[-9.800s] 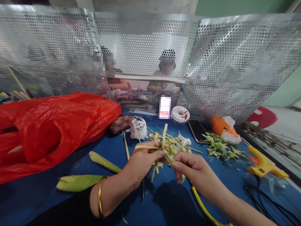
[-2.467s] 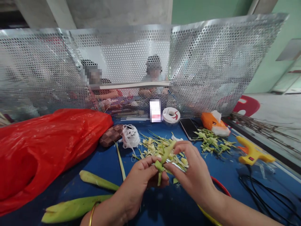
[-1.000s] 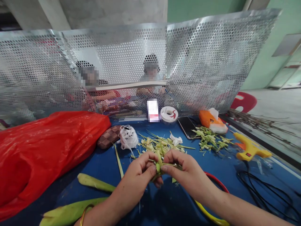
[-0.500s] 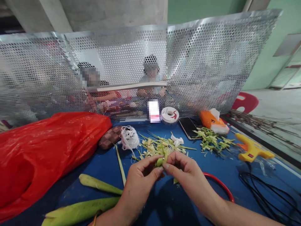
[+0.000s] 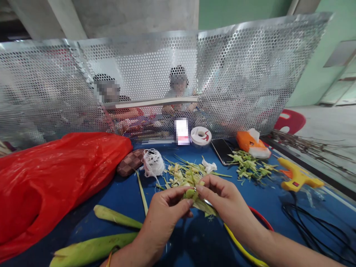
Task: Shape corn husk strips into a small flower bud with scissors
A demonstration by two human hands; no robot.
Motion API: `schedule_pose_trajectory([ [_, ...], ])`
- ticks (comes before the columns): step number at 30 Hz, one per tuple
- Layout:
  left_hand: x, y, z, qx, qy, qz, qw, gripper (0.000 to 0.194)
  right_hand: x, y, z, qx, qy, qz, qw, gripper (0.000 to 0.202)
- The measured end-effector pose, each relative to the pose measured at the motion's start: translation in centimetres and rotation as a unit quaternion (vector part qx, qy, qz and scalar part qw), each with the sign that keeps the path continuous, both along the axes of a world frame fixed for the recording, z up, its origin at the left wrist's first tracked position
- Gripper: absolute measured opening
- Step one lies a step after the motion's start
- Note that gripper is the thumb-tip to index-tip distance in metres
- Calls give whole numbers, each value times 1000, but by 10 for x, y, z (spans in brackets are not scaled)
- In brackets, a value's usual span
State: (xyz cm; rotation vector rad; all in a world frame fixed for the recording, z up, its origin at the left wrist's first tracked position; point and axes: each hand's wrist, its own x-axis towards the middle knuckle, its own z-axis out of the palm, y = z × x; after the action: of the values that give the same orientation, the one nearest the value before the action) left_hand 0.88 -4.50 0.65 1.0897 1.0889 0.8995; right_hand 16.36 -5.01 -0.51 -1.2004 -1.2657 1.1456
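Left hand: our thumb and fingers are clamped on a folded green leaf piece, held low centre, just above the blue tabletop. Right hand: thumb and index pinched together on the same piece, fingertips right next to the left ones. We also see a slim metal tool under the right fingers, mostly hidden. Red curved handle and yellow curved handle show by the right forearm; can't tell if they join that tool. Gold bangle on our left wrist.

Just beyond the hands: pile of leaf scraps, white crumpled tissue at its right edge. Left of the pile: bundle of white string, then checkered pouch beside the red plastic bag. Nearer us on that side: narrow leaf strip and two thick green leaf sheaths, one partly behind our left forearm.

Right of the pile: black phone, green leaf clippings, orange tissue pack, yellow glue gun with black cable. Far edge: lit phone upright beside white spool. Two people behind perforated silvery sheet.
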Motion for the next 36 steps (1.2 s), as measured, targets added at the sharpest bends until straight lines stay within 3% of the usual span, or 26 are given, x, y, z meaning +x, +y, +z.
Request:
schedule_pose_trajectory([
  [5,-4,2,4,-23,-6,-22,999,22,6,4,-3,52,-88,-13,995,25],
  [8,-7,6,6,-74,-58,7,995,17,11,5,-7,155,-145,-29,977,10],
  [10,-8,8,7,-110,-97,42,988,17,16,7,-8,288,-228,-33,930,18],
  [13,-9,8,7,-149,-137,69,977,19,24,10,-7,463,-344,11,817,24],
  [15,-8,8,6,-163,-150,57,973,19,26,10,-4,503,-356,23,788,27],
  [17,-8,7,4,-168,-151,31,974,17,25,7,-2,504,-335,16,796,25],
  [23,-9,6,0,-151,-148,-19,977,13,18,2,-1,441,-255,38,860,23],
  [30,-9,4,-1,-180,-167,-17,969,16,18,1,1,417,-237,81,874,24],
  [36,-9,8,0,-199,-157,-33,967,18,12,-1,1,286,-92,68,951,14],
])
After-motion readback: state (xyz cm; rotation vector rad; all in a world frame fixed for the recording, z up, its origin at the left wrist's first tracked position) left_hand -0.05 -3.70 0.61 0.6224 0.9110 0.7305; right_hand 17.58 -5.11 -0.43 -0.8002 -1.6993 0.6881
